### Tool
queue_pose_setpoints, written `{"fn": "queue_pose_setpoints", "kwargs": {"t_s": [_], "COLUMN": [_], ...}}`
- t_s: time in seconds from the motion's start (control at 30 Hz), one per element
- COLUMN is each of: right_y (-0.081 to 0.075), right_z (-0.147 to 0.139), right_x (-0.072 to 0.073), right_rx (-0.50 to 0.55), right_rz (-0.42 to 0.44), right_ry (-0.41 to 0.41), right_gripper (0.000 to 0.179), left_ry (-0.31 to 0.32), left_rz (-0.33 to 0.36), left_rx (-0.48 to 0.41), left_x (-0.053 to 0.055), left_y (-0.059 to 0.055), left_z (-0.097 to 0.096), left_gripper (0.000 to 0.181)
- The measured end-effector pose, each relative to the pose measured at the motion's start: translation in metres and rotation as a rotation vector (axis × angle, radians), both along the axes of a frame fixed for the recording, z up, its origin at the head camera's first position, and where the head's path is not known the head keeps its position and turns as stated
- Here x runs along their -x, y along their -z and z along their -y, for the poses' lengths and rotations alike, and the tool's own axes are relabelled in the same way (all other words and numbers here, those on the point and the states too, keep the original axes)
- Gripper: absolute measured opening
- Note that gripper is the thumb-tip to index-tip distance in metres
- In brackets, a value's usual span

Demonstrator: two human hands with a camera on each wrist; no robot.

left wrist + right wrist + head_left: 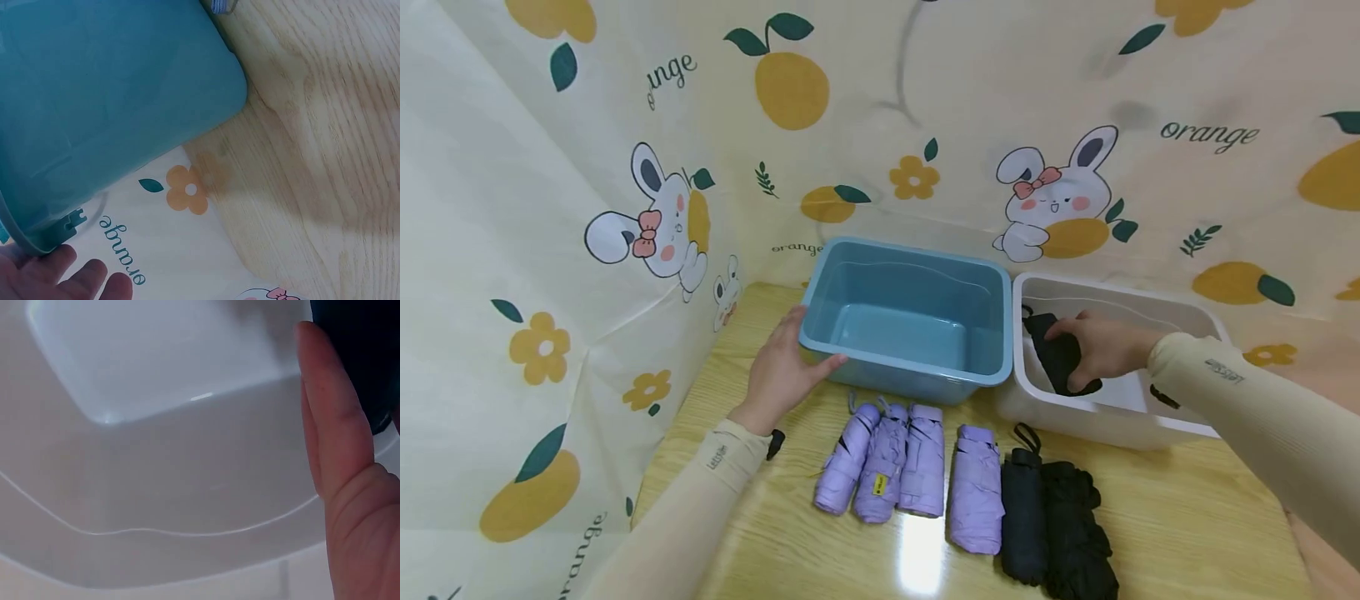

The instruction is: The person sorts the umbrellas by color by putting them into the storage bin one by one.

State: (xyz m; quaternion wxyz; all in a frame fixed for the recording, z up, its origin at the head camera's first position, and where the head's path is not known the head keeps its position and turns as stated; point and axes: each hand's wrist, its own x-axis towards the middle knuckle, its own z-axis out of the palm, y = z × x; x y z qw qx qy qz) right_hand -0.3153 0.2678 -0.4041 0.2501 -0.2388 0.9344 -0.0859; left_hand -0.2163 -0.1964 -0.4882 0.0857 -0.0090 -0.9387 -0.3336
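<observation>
In the head view my right hand reaches into the white bin and grips a black folded umbrella that slants inside it, its strap toward the top left. The right wrist view shows that hand against the dark umbrella at the right edge. My left hand rests on the outside of the blue bin's left front corner, thumb spread along the front. From the left wrist, its fingers touch the rim of the blue bin. No contents show inside the blue bin.
Below the blue bin lie several purple folded umbrellas in a row. To their right are a black folded umbrella and a bunched black one. Another small dark piece shows in the white bin. A printed cloth hangs behind the wooden table.
</observation>
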Motion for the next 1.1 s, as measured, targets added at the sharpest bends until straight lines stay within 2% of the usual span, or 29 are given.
{"fn": "queue_pose_setpoints", "kwargs": {"t_s": [0.23, 0.6, 0.9, 1.1], "right_y": [0.018, 0.05, 0.069, 0.075], "right_z": [0.013, 0.022, 0.026, 0.029], "right_x": [0.017, 0.031, 0.035, 0.038], "right_rx": [-0.035, -0.044, -0.01, 0.024], "right_rz": [0.01, 0.066, 0.12, 0.143], "right_ry": [-0.023, -0.008, -0.027, -0.053], "right_gripper": [0.081, 0.088, 0.087, 0.088], "left_ry": [0.002, 0.011, 0.006, 0.002], "left_rz": [-0.028, -0.059, -0.059, -0.056], "left_rx": [0.043, 0.063, 0.061, 0.08], "left_x": [0.001, 0.001, 0.0, 0.001], "left_y": [0.002, 0.005, 0.008, 0.008], "left_z": [0.0, 0.002, 0.002, 0.003], "left_gripper": [0.105, 0.104, 0.104, 0.105]}}
